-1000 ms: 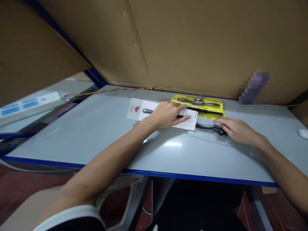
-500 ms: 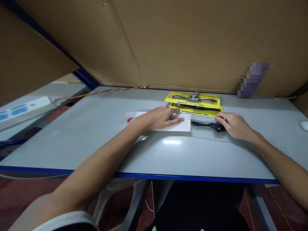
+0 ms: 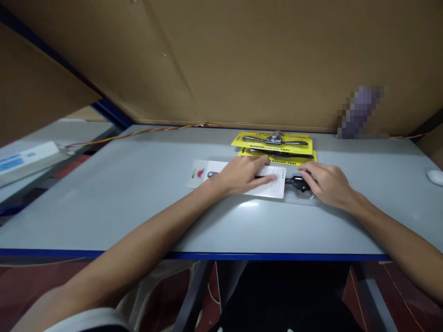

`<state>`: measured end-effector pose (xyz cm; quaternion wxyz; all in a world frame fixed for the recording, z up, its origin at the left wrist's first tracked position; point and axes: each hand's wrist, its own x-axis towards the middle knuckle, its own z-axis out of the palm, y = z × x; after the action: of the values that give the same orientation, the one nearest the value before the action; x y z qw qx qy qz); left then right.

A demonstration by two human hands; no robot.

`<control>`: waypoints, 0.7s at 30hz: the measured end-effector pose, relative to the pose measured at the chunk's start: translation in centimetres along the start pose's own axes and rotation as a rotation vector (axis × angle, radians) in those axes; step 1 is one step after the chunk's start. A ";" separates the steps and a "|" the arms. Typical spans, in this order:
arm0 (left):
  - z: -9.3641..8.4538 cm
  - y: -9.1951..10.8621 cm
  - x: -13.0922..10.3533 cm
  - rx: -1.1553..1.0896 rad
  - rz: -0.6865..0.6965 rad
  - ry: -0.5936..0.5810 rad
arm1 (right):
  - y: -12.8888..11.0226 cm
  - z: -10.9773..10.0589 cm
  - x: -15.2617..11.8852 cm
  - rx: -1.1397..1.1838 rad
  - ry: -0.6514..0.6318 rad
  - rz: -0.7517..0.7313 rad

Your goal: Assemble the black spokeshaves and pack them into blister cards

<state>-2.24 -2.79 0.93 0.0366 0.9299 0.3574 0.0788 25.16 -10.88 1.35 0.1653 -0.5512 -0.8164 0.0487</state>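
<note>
A white backing card (image 3: 249,190) with a red and blue logo lies flat on the table. My left hand (image 3: 237,175) rests over it, thumb along its face and fingers at the far edge, gripping it. A black long-handled tool (image 3: 296,183) in a clear plastic blister shows right of the card, and its holed handle end (image 3: 211,174) appears near the logo. My right hand (image 3: 325,182) is closed at the blister's right end; its fingertips partly hide the tool head. Just beyond, two yellow packs (image 3: 304,144) marked "WOODWORKING TOOL" hold spokeshave-like tools.
A grey table (image 3: 104,207) with a blue front edge lies before me, backed by a cardboard wall (image 3: 242,60). Red and yellow wires (image 3: 138,133) run along the back. A white power strip (image 3: 31,157) lies left, and a white mouse-like object (image 3: 435,177) sits right.
My left hand has slid the card to the right, bringing it over the black tool's handle. The right hand stays at the blister's right end. The view has shifted slightly.
</note>
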 end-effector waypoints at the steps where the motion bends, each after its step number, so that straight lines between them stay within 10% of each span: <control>1: 0.4 0.7 0.3 0.038 0.024 0.039 | -0.7 0.2 -0.1 -0.009 0.017 -0.019; 7: 2.0 3.6 1.6 0.195 0.185 0.251 | -4.0 0.3 0.0 -0.015 0.011 -0.092; 13: 1.2 1.7 1.6 0.164 0.047 0.258 | -0.1 -2.6 0.2 -0.049 -0.107 0.159; 21: 0.9 0.0 1.1 0.183 0.029 0.273 | 2.3 -3.8 -0.6 0.661 -0.566 0.195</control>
<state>-1.24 -2.05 0.18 -0.0983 0.9150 0.3515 0.1722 28.58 -10.97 4.15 0.0973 -0.5083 -0.7141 0.4714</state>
